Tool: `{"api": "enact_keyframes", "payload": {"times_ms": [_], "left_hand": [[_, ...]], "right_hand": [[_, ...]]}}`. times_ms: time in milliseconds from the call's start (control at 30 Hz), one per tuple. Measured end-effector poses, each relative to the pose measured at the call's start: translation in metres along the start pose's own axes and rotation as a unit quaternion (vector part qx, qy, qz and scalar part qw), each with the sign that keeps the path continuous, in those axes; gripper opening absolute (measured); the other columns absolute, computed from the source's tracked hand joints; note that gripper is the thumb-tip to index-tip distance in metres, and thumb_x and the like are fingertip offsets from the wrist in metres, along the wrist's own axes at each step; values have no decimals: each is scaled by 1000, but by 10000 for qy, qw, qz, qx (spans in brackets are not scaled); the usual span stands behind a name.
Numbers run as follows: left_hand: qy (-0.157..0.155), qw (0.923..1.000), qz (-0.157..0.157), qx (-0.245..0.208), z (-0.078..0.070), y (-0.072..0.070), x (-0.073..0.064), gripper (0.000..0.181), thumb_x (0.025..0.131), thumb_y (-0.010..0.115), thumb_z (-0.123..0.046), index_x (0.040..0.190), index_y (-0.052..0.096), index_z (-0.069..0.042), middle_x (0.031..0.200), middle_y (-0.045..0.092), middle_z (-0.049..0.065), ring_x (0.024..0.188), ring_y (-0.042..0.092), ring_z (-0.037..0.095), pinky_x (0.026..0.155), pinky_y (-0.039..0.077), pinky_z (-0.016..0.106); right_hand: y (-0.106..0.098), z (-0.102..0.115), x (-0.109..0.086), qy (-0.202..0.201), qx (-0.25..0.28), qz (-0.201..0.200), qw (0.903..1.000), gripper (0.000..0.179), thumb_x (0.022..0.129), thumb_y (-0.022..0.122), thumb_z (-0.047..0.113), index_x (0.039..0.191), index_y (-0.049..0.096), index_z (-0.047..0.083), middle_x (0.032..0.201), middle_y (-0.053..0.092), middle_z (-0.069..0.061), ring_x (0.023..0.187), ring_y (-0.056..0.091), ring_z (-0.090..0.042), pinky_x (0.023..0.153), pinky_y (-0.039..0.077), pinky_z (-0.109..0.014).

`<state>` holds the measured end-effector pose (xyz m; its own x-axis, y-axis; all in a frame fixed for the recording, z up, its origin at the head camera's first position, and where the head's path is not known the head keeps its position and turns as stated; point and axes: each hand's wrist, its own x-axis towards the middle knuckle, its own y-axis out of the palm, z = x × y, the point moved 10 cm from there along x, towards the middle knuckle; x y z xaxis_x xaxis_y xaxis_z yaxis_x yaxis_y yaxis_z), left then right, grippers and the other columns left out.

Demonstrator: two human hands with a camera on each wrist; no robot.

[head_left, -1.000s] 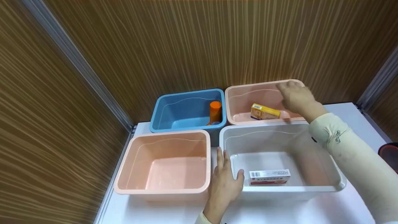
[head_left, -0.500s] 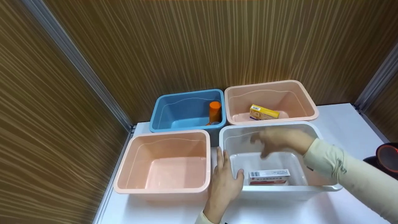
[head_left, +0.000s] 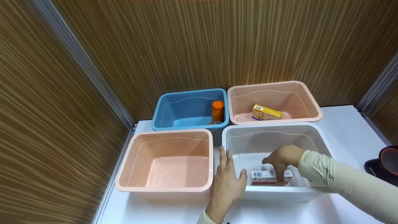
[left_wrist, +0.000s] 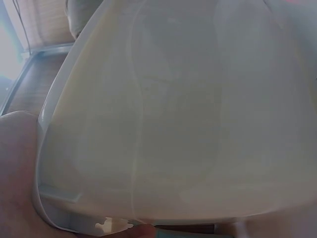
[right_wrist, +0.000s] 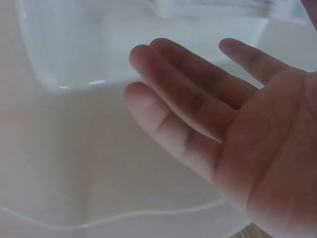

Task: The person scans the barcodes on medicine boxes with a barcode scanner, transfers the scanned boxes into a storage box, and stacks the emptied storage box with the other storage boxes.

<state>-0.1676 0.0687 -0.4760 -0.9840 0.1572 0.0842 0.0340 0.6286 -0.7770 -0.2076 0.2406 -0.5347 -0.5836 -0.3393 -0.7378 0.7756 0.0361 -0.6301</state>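
In the head view my left hand (head_left: 228,182) lies with straight, spread fingers against the left wall of a white bin (head_left: 279,195). My right hand (head_left: 286,158) reaches down inside that bin, one digit pointing down in front of a small white-and-red carton (head_left: 260,178) near the front wall. Seen from the right wrist, the right hand (right_wrist: 242,124) has its fingers extended and slightly bent, with nothing in the palm; part of the carton (right_wrist: 213,7) shows blurred at the top. The left wrist view is mostly the white bin's wall (left_wrist: 173,109).
To the left stands a pink bin (head_left: 166,190). Behind are a blue bin (head_left: 186,109) with an orange bottle (head_left: 217,112), and another pink bin (head_left: 298,99) with a yellow carton (head_left: 266,112). A dark round object (head_left: 388,160) sits at the right edge.
My right hand has come from the back pink bin, over the white bin, and down to the white-and-red carton. My left hand stays at the white bin's left wall.
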Motion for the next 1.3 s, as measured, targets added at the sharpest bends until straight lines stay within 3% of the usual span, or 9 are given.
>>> {"api": "enact_keyframes", "payload": {"times_ms": [100, 200, 333, 400, 500, 633, 767, 967, 1300], "left_hand": [[18, 10000, 40, 8, -3, 1, -1, 81, 95, 65, -42, 158, 31, -4, 170, 6, 5, 122, 56, 28, 88, 52, 41], [38, 10000, 69, -3, -6, 1, -2, 81, 95, 64, -42, 158, 30, -4, 170, 5, 5, 122, 56, 29, 90, 52, 42], [60, 10000, 70, -21, -8, 1, -2, 81, 95, 65, -42, 158, 31, -3, 170, 6, 6, 122, 56, 30, 92, 51, 44], [68, 9999, 71, -35, -8, 1, -3, 81, 95, 65, -41, 158, 31, -4, 170, 6, 5, 123, 56, 30, 93, 50, 44], [117, 9999, 36, -45, -9, 1, -3, 80, 95, 65, -40, 158, 31, -4, 170, 7, 6, 123, 56, 29, 93, 50, 44], [141, 9999, -28, -35, -9, 1, -4, 80, 95, 64, -40, 158, 32, -4, 169, 9, 6, 123, 56, 30, 94, 49, 45], [85, 9999, 30, -84, -8, 2, -3, 80, 95, 64, -40, 158, 31, -4, 169, 8, 6, 125, 55, 29, 96, 49, 45], [54, 9998, 124, -126, -7, 4, -2, 80, 96, 64, -40, 159, 30, -4, 169, 7, 7, 126, 55, 31, 98, 47, 48], [70, 9999, 40, -135, 1, 1, -1, 79, 97, 64, -37, 158, 29, -2, 169, 7, 11, 129, 52, 36, 103, 44, 51]], "right_hand": [[4, -14, -1, 214, 294, -18, 9993, 98, 70, 90, 4, 154, 39, 6, 141, 51, -23, 104, 56, -31, 93, 48, -57], [4, -28, -4, 362, 578, -113, 9976, 96, 73, 84, -1, 156, 37, 10, 135, 52, -22, 83, 59, -29, 73, 55, -46], [-3, -35, -7, 230, 800, -390, 9958, 87, 79, 78, 0, 156, 39, 12, 123, 52, -18, 58, 55, -23, 49, 47, -31], [-11, -34, -9, 88, 736, -652, 9951, 86, 80, 79, 3, 156, 40, 12, 123, 52, -16, 60, 55, -22, 49, 48, -31], [-28, -23, -16, -235, -27, -1238, 9920, 86, 78, 85, 8, 153, 45, 13, 132, 52, -20, 85, 59, -30, 79, 55, -51], [-56, -1, -37, -778, -1091, -2385, 9619, 83, 73, 89, 11, 147, 53, 11, 140, 54, -20, 113, 52, -37, 104, 34, -67], [-78, 14, -71, -1403, -1027, -3320, 9271, 90, 73, 89, 7, 152, 48, 15, 150, 47, -18, 123, 49, -35, 106, 35, -64], [-85, 14, -115, -2108, 116, -3583, 9094, 69, 84, 68, -10, 148, 53, 11, 136, 57, -18, 99, 60, -26, 81, 52, -45], [-68, -17, -179, -1769, 991, -4271, 8812, 51, 97, 62, 2, 147, 56, 14, 119, 69, -9, 88, 61, -17, 70, 49, -35]]}}
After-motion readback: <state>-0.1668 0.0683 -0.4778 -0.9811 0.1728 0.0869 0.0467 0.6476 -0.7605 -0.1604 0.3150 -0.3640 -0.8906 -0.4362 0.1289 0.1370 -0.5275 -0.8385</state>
